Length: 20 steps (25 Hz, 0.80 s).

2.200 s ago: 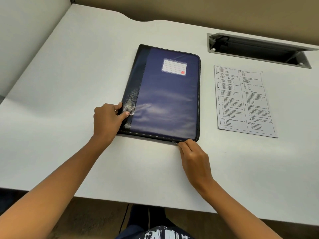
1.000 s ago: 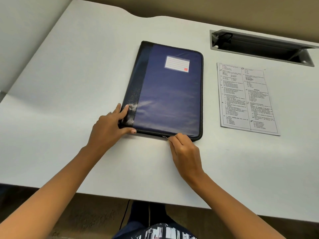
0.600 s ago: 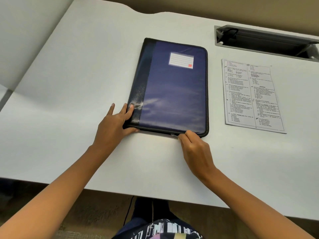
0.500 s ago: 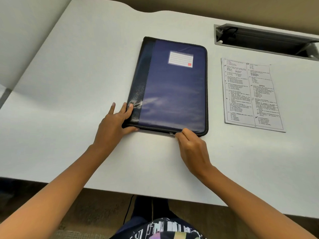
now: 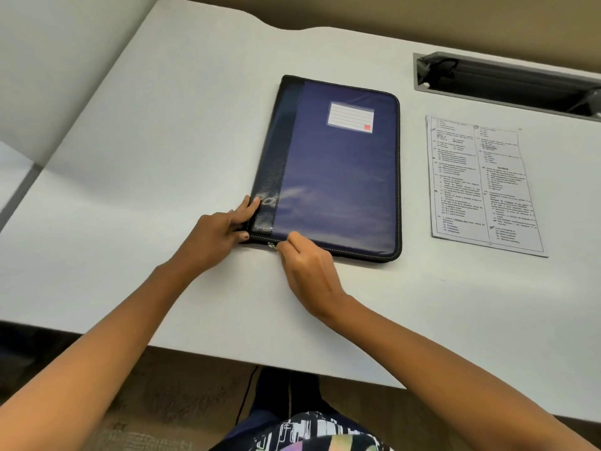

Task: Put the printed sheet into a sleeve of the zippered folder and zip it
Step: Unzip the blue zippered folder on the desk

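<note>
Head view: on closed navy-blue zippered vinyl folder (image 5: pixel 335 177) mid-frame, left of printed white sheet (image 5: pixel 481 187), draw small metal zip pull (image 5: pixel 271 245), pinched between right hand (image 5: pixel 309 265) fingertips, smoothly along lower edge, bracing lower-left corner with left hand (image 5: pixel 214 237) fingers curled round it.

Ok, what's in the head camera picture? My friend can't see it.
A left hand holds the corner of a closed dark blue zippered folder while the right hand pinches its metal zipper pull. A printed paper sheet lies beside it on the white table.
</note>
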Each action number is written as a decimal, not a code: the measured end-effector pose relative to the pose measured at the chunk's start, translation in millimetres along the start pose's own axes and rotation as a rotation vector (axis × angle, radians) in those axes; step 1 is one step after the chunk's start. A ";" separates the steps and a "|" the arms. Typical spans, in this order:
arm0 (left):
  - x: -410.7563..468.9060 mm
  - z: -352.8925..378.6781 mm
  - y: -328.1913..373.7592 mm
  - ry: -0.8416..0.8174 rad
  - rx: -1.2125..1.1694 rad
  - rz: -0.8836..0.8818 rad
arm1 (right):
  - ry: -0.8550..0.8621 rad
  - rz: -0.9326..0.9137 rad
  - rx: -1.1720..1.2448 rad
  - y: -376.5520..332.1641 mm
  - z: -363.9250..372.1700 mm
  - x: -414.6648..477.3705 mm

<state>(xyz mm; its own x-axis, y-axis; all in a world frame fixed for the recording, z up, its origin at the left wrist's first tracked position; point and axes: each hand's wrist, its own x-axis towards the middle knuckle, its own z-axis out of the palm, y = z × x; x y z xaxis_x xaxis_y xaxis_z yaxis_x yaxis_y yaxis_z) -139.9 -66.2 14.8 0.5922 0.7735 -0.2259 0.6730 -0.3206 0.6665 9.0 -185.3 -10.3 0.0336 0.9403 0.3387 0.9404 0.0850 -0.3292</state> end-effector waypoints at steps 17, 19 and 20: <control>7.8 -4.4 -3.3 -0.022 0.038 0.042 | 0.006 0.002 0.082 -44.2 19.0 17.6; 0.5 4.1 -0.1 0.080 0.033 0.068 | 0.058 0.053 0.138 -33.3 0.7 11.9; -3.1 10.2 -0.1 0.132 0.062 0.085 | 0.111 0.110 0.175 -24.4 -9.7 8.8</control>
<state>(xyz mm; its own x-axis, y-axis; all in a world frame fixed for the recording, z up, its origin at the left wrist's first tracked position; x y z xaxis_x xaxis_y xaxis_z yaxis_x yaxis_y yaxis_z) -137.3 -74.2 8.2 0.5878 0.8057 -0.0727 0.6511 -0.4178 0.6336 -10.4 -182.3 9.3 0.1784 0.9059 0.3841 0.8564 0.0492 -0.5139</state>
